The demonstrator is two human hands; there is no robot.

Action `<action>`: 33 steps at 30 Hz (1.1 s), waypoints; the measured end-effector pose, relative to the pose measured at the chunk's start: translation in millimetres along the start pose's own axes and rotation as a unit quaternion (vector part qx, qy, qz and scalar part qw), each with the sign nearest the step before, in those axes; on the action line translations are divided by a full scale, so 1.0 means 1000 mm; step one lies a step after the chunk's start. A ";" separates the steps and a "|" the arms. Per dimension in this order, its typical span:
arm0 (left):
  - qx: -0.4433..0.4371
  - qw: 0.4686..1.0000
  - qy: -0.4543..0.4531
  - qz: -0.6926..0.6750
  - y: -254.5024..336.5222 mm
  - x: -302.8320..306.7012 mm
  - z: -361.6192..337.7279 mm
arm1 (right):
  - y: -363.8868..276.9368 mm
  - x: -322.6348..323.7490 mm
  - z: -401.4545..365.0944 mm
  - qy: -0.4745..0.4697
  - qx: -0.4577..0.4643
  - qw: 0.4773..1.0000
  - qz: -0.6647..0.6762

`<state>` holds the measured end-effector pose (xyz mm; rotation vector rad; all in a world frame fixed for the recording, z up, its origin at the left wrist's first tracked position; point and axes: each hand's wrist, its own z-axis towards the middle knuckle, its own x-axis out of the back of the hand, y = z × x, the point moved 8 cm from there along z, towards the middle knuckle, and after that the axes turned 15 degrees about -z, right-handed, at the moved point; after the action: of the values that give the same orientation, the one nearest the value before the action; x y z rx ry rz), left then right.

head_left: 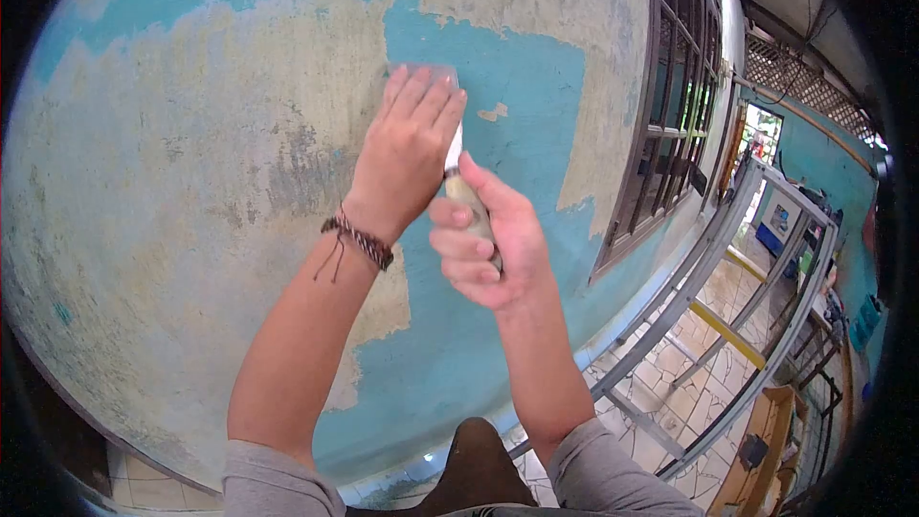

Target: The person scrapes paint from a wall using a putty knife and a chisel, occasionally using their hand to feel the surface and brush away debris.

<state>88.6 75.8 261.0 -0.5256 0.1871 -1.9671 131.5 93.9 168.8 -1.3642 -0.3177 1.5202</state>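
My right hand is wrapped round the light handle of a paint scraper, its thumb stretched along the top. The wide metal blade points up the wall and lies against it. My left hand is laid flat over the blade, fingers stretched out and fingertips near the blade's front edge, hiding much of the metal. Under the tool, blue paint meets a patchy beige stripped area of the wall. A small beige chip mark shows in the blue, right of the blade.
A barred window with a dark frame is set in the wall at right. Beside it a metal ladder stands on the tiled floor. A cardboard box lies at lower right. My knee is close to the wall's foot.
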 end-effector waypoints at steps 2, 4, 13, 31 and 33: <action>-0.001 1.000 0.004 -0.002 0.005 -0.008 -0.019 | 0.011 0.006 -0.008 0.015 -0.002 1.000 -0.003; -0.001 1.000 0.005 0.001 0.006 -0.008 -0.022 | 0.014 0.009 -0.009 0.008 -0.006 1.000 0.000; -0.013 1.000 0.000 0.022 0.002 -0.005 -0.015 | 0.013 0.010 -0.001 0.056 -0.041 0.998 0.003; -0.021 0.999 -0.032 0.004 -0.002 0.003 -0.012 | 0.018 -0.005 0.005 -0.028 -0.006 0.999 -0.015; -0.023 0.999 -0.028 0.004 -0.006 0.003 0.001 | 0.008 -0.006 0.011 -0.004 -0.014 1.000 0.016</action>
<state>83.1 75.7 264.6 -0.6077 0.1991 -1.9416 116.9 90.5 169.8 -1.3924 -0.3250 1.5523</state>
